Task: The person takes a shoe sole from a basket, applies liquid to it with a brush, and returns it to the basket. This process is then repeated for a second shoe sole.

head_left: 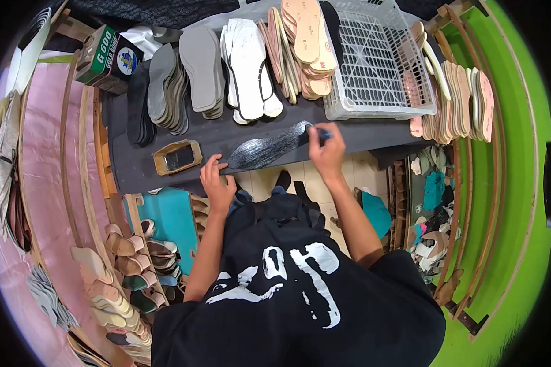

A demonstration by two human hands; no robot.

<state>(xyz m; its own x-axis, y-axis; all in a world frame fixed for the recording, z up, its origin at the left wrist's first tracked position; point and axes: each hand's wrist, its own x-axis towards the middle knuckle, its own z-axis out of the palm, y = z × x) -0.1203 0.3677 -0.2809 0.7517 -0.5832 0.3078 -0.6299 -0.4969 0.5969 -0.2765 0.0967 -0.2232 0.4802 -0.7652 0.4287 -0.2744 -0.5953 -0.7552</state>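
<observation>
L hand (pixel 217 188) has fingers loosely spread, tips by one end of a glossy black sole (pixel 266 150); can't tell if they're pressing it. R hand's (pixel 328 154) fingers are nearly closed on a small dark item (pixel 327 136), too small to ID from here. Sole lies btwn both sets of fingers, on the dark tablecloth (pixel 131 176). Open tub (pixel 160 161) sits just L of L fingers; plastic crate (pixel 381 114) is beyond R fingers.
</observation>
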